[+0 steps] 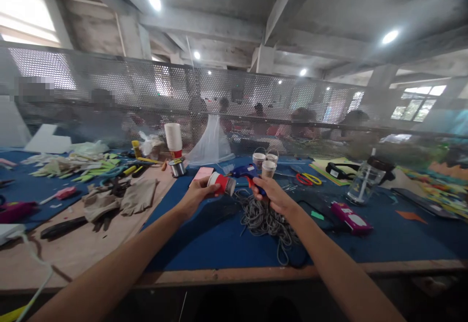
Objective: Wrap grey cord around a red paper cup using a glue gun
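Note:
Tilted on its side, a red and white paper cup (218,184) is gripped in my left hand (200,190), with grey cord wrapped round its right end. My right hand (271,193) is closed round the handle of a blue glue gun (244,170), whose tip points left, close to the cup. Whether the tip touches the cup I cannot tell. Under my right hand lies a loose heap of grey cord (261,219). Just behind it stand several small cord-wrapped cups (268,167) with thin handles.
Scissors (309,179), a purple box (351,218) and a clear bottle (367,180) lie or stand to the right. Stacked white cups (173,137) and a wire spool (177,168) stand behind left. Gloves (139,196) lie left. A perforated metal screen (146,85) runs behind the table.

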`<state>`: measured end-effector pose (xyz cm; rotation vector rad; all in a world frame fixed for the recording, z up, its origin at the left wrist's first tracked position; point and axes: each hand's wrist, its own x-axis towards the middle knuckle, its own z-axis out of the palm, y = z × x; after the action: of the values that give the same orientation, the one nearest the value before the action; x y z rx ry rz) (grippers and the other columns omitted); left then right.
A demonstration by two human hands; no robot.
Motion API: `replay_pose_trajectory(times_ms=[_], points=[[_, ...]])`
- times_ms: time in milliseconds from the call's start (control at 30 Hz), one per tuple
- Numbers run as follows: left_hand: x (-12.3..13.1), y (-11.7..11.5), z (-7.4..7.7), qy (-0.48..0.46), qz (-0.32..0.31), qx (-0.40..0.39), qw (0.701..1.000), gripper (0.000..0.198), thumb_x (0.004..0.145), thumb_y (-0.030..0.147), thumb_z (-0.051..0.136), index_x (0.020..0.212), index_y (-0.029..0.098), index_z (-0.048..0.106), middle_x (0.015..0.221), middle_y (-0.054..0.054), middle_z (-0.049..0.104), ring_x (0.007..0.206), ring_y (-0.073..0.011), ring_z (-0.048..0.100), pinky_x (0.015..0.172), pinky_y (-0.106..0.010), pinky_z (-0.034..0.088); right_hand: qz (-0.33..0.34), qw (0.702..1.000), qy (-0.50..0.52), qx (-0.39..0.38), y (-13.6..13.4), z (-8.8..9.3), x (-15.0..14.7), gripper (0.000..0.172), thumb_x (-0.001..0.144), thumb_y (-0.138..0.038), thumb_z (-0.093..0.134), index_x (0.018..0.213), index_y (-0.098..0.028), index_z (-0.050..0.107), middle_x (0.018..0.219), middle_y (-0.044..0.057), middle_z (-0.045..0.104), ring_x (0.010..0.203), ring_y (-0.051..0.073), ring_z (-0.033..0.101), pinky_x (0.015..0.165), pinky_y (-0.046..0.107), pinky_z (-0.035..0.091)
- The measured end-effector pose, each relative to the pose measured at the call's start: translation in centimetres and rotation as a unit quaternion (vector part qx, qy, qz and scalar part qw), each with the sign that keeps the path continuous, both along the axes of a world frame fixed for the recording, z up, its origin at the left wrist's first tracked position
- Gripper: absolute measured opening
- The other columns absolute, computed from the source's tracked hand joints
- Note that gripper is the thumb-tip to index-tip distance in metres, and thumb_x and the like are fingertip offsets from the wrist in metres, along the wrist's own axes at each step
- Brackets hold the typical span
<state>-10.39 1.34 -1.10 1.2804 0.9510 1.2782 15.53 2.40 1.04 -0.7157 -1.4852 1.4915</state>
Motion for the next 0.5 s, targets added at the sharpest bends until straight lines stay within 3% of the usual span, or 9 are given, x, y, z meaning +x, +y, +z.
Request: replay_pose_trajectory(times_ms=[100, 233, 500], points=[[0.3, -0.2, 0.1, 0.019, -0.024, 0.008, 0.999, 0.034, 0.068, 0.038, 0.081, 0.093, 0.016, 0.075, 0.087, -0.007, 0.074, 0.074, -0.0182, 0.066, 0.072, -0.029, 0.052, 0.018, 1.0, 0.007, -0.025, 0.2, -0.6, 0.2, 0.035, 0.081, -0.05, 0.069, 0.086, -0.017, 0.057, 0.067, -0.004, 0.051, 0.051, 0.006, 0.043, 0.048, 0.02, 0.029], [0.4, -0.1, -0.2, 0.037, -0.045, 0.011, 0.998, 0.034, 0.069, 0.042, 0.08, 0.09, 0.016, 0.074, 0.082, -0.006, 0.073, 0.067, -0.0172, 0.065, 0.074, -0.032, 0.052, -0.017, 0.999, 0.013, -0.035, 0.9, -1.1, 0.8, 0.037, 0.078, -0.052, 0.07, 0.084, -0.018, 0.057, 0.067, -0.004, 0.052, 0.051, 0.006, 0.043, 0.047, 0.02, 0.03], [0.5, 0.0, -0.7, 0.09, -0.047, -0.004, 0.995, 0.04, 0.071, 0.05, 0.076, 0.092, 0.017, 0.072, 0.085, -0.009, 0.075, 0.077, -0.0237, 0.069, 0.068, -0.031, 0.053, -0.047, 0.999, -0.007, -0.023, 1.4, -1.6, 1.1, 0.037, 0.078, -0.053, 0.07, 0.082, -0.018, 0.057, 0.068, -0.003, 0.055, 0.051, 0.006, 0.045, 0.046, 0.019, 0.031]])
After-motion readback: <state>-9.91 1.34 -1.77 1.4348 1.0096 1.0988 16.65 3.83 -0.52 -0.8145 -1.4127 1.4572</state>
